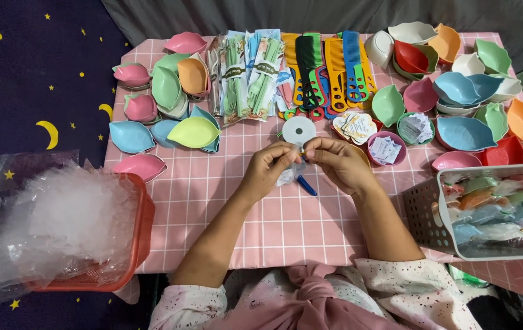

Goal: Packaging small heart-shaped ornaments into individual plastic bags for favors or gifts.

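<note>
Fingers of the left hand (272, 164) and right hand (334, 162) pinch narrowly on a small clear plastic packet (290, 174) with a blue piece, above the pink checked table (212, 201); probably light, flimsy, slippery, best gripped at its edges

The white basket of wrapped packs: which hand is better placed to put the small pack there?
Probably the right hand. The white basket stands on its side of the table, close beside that forearm. The left hand would need to cross over; its side holds the red basket.

Small item between the fingers (286, 156) mostly hidden; white basket (432, 214) cut off.
</note>
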